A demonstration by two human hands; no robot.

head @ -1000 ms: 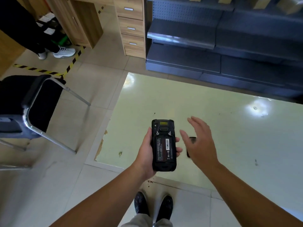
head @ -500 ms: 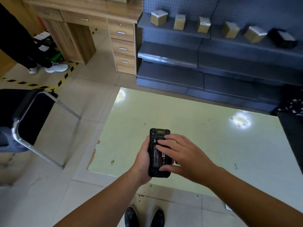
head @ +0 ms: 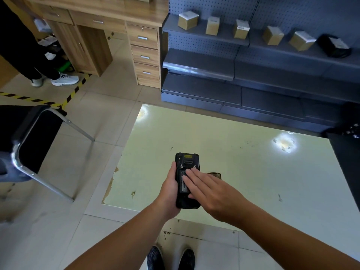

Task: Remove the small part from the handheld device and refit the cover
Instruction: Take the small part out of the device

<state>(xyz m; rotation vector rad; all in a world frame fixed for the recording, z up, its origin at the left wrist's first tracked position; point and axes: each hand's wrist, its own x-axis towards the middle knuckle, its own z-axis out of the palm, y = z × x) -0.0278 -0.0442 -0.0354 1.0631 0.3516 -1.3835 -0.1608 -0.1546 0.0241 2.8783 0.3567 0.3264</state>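
A black handheld device [head: 187,162] is held back-side up over the pale green table [head: 243,168]. My left hand [head: 169,190] grips its left edge. The back cover is off, so the labelled black battery [head: 182,185] shows in its bay. My right hand [head: 210,193] lies flat across the battery with its fingers spread and pressed on it. A dark cover [head: 215,174] lies on the table just right of the device, mostly hidden behind my right hand.
A black chair with a metal frame [head: 33,149] stands left of the table. A dark shelf unit [head: 253,75] with several small boxes runs behind it, beside a wooden desk [head: 120,36]. A person's legs [head: 39,61] stand at the far left. A black object [head: 348,152] borders the table's right edge.
My right hand came from hovering right of the device onto the battery, and its fingers have flattened out there. The view tilted upward, showing more shelves.
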